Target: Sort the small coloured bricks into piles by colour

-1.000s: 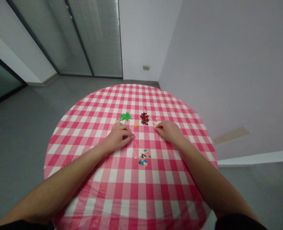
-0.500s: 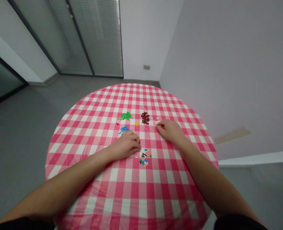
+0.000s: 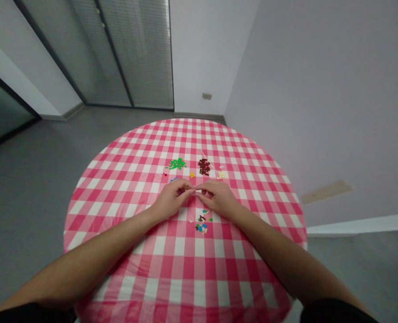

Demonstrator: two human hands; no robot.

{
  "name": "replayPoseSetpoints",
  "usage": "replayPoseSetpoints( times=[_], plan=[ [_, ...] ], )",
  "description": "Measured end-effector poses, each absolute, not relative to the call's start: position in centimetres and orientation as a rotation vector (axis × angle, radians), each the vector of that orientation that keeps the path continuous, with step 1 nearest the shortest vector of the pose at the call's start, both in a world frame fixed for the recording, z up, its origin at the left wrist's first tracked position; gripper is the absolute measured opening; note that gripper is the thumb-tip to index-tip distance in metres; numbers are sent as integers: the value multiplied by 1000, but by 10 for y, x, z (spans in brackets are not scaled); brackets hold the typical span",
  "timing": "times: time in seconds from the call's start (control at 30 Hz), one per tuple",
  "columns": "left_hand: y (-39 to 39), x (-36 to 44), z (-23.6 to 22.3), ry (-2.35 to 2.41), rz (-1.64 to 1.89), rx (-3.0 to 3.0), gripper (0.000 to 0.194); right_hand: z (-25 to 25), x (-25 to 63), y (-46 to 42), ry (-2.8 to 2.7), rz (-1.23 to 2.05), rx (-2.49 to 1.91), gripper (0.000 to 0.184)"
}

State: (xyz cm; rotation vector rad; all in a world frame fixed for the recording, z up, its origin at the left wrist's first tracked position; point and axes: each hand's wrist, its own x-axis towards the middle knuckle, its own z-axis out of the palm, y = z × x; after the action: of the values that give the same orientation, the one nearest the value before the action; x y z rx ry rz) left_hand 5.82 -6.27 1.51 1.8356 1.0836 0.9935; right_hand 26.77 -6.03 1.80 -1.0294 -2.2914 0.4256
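As left hand (image 3: 171, 198) meets right hand (image 3: 217, 197), tiny plastic bricks (image 3: 201, 222) dot gingham cloth (image 3: 178, 264).

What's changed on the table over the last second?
The right hand slid left, away from the cream bricks, until its fingers met the left hand; I can't tell whether they hold anything. The green bricks and dark red bricks stayed put.

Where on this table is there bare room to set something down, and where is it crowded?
Free gingham tablecloth lies between the mixed small bricks and the near edge, and beyond the green bricks and dark red bricks. It is crowded at the centre, where the left hand and right hand meet among the piles.
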Motion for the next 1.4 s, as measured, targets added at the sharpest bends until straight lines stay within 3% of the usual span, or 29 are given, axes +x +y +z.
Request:
replayPoseSetpoints(
  times=[0.17,0.73,0.9,1.07,1.4],
  plan=[
    [-63,60,10,1127,1056,1733,19,15,265,-58,-2260,438,-1040,16],
    [-64,59,12,1157,948,1889,4,6,263,-53,-2218,539,-997,14],
    [-63,57,14,1110,1008,1772,2,3,262,-46,-2212,499,-1179,11],
    [-60,52,16,1177,1052,1822,4,5,259,-38,-2287,483,-1409,15],
    [-57,48,16,1374,1116,1968,8,8,263,-51,-2432,405,-1360,25]
  ],
)
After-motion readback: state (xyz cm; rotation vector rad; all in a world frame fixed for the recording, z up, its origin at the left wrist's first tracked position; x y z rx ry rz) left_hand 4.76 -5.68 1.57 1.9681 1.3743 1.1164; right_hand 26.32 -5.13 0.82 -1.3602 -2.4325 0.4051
